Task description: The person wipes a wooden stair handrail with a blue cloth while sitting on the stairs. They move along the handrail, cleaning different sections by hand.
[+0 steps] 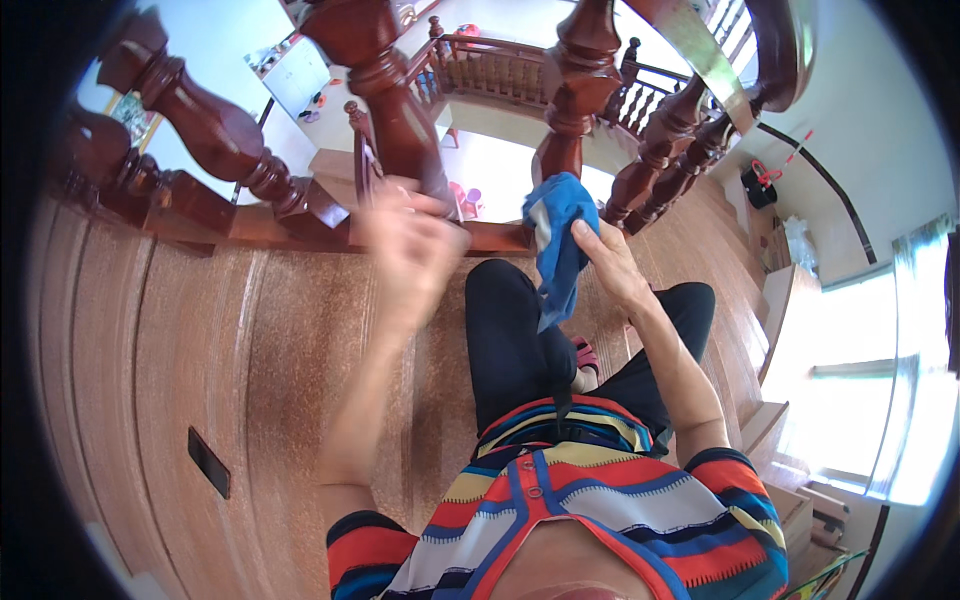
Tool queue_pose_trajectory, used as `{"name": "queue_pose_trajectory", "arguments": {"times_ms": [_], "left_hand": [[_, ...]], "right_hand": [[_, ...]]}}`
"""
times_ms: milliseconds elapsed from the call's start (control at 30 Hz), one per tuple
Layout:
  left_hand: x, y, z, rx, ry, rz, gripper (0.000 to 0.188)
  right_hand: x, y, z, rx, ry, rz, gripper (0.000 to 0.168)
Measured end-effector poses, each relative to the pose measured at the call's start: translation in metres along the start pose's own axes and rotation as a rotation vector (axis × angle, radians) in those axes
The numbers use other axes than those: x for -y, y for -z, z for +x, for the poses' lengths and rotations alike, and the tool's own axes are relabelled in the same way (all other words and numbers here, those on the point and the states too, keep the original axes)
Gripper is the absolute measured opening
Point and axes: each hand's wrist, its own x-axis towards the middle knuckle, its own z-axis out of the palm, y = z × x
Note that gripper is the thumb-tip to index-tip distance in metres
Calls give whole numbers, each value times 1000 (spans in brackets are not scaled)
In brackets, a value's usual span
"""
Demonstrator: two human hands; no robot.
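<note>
My right hand (611,259) grips a crumpled blue cloth (561,232) with a pale patch on its left side. The cloth hangs in front of a dark red turned wooden baluster (577,97); from this angle I cannot tell if the two touch. Blurred by motion, my left hand (412,240) is at the foot of another baluster (390,112). Whether its fingers hold or touch anything is unclear. Both balusters rise from a wooden base rail (495,237) along the stair edge.
Brown speckled stair treads (300,360) run beneath me, with a dark smartphone (208,463) lying to my left. More balusters (202,112) stand at the left. Through the railing I see a lower floor with a pink stool (473,201). A black bucket (759,185) stands at the right.
</note>
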Motion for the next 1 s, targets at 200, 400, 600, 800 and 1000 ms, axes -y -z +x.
{"name": "queue_pose_trajectory", "arguments": {"times_ms": [200,400,600,800,1000], "left_hand": [[20,-68,-60,347,320,-523,66],[22,-35,-53,175,442,-515,41],[37,-19,-72,85,505,-180,39],[52,-39,-110,-126,821,-746,45],[49,-30,-103,23,604,-1398,53]], "right_hand": [[43,-30,3,145,592,-612,26],[42,-29,4,46,161,-444,33],[39,-40,5,47,-16,-367,44],[46,-67,7,-17,202,-567,41],[57,-105,-34,802,525,-911,34]]}}
